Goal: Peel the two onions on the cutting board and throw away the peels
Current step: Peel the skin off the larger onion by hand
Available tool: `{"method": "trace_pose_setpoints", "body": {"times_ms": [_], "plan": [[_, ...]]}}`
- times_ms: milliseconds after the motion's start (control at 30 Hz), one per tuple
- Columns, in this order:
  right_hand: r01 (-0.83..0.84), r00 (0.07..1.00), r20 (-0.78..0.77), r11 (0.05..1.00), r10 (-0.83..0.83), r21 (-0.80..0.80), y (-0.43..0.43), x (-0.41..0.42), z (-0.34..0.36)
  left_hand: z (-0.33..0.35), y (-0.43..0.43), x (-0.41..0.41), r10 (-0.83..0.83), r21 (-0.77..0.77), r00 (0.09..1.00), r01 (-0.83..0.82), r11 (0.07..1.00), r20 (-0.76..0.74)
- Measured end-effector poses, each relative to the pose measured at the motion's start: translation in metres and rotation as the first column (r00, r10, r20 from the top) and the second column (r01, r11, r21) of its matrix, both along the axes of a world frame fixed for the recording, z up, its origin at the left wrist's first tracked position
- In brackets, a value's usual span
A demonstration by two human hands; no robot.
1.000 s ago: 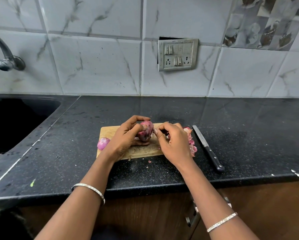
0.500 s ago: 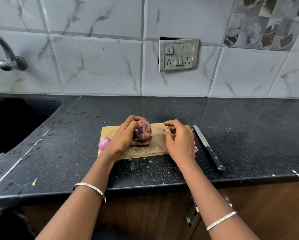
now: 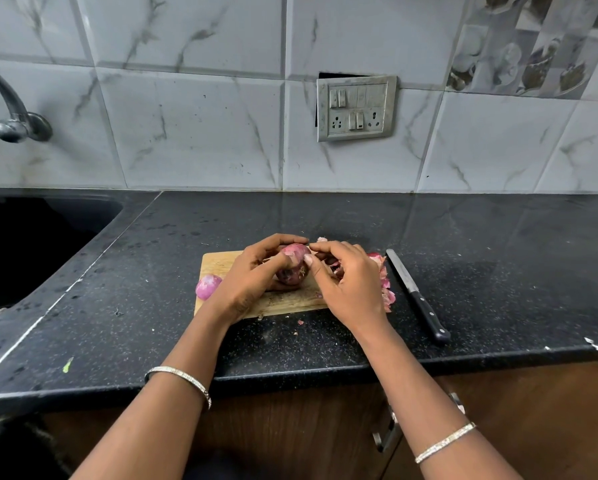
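A: Starting big, what lies under the hands?

B: A black speckled counter [image 3: 481, 271] spreads beneath both forearms and well out past each hand. A dark sink [image 3: 31, 258] is sunk into it far to the left of the left hand [image 3: 245, 285], with a tap [image 3: 13, 116] on the tiled wall above it. A socket plate [image 3: 356, 109] sits on the wall beyond the right hand [image 3: 351, 289].

A: And the board?

B: The wooden board [image 3: 218, 263] lies directly under both hands. Its left end shows past the left wrist, and the right hand hides its right end.

A: What are the hands doing?

B: They meet over the middle of the board. The left hand's fingers are curled round the onion [image 3: 292, 270] from the left and behind, with the thumb across its front, holding it just above the wood. The right hand's fingers are curled too. Its forefinger reaches over the onion's top and its thumb tip presses the onion's right side, so it pinches there. I cannot tell whether a strip of skin is caught between them.

A: Anything beside them?

B: A black-handled knife [image 3: 417, 296] lies on the counter just right of the right hand, blade pointing away. Between the knife and that hand is a heap of pink peels [image 3: 382, 284], touching the hand's outer edge.

A: And the other onion?

B: The second onion [image 3: 207, 286], smooth and pale purple, rests at the board's left edge, just left of the left wrist.

A: Smaller still?

B: A thin bangle is on each forearm, and a peel scrap [image 3: 300, 322] lies on the counter between the wrists.
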State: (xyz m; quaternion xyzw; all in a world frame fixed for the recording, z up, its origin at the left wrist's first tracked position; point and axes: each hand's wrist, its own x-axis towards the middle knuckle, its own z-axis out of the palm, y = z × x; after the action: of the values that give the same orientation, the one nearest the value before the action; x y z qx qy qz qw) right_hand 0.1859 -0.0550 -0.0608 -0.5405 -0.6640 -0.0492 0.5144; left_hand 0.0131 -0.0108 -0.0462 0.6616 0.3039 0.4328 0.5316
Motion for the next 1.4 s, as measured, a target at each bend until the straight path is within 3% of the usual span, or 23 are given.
{"method": "trace_pose_setpoints", "body": {"times_ms": [233,467,833,1400], "plan": [[-0.028,0.997,-0.076,0.999,0.03,0.031,-0.0004,-0.0001,-0.0003,-0.002,0.0009,-0.0035,-0.003,0.122,0.997,0.012,0.992,-0.072],[0.071,0.998,-0.007,0.99,-0.07,0.124,-0.0019,-0.0024,0.0006,-0.0018,-0.0006,-0.003,-0.004,0.164,0.996,0.02,0.986,-0.094],[0.219,0.975,-0.045,0.974,-0.217,0.062,-0.0026,-0.0022,0.0025,-0.0047,0.0023,-0.003,0.023,0.156,0.998,-0.013,0.988,-0.063],[0.365,0.916,-0.145,0.927,-0.374,-0.086,0.002,0.0037,-0.0014,-0.0089,0.008,-0.002,0.061,-0.044,0.992,-0.056,0.997,0.11]]}}
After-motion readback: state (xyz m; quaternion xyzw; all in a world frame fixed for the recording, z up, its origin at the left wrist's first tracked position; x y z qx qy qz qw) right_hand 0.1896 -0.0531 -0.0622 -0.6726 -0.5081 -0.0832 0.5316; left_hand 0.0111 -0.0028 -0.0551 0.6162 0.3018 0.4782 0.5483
